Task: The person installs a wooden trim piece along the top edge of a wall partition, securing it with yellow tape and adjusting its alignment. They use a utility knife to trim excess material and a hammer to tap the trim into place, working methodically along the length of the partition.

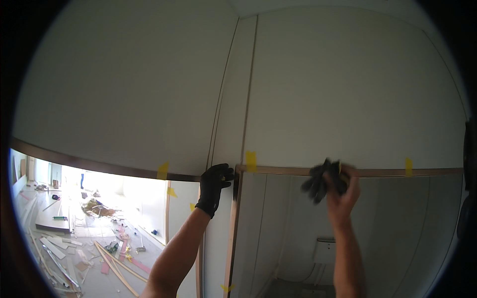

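Observation:
My left hand (214,187), in a black glove, is raised at the left opening's upper corner, beside the brown trim (186,177). Its fingers are curled, and a small yellow bit shows among them; what they hold, if anything, I cannot make out. My bare right hand (346,196) is up in front of the trim over the right opening (288,171) and grips a loose black glove (318,183). Motion blurs that glove, and a little yellow shows at its upper edge. Yellow tape strips (251,161) stick to the trim and wall between my hands.
More yellow tape (409,167) is on the trim at right. Pale wall panels (348,89) rise above. Through the left opening, wood strips (119,268), boards and scraps litter the floor of a bright room. A white box-shaped fixture (325,251) with pipes shows inside the right opening.

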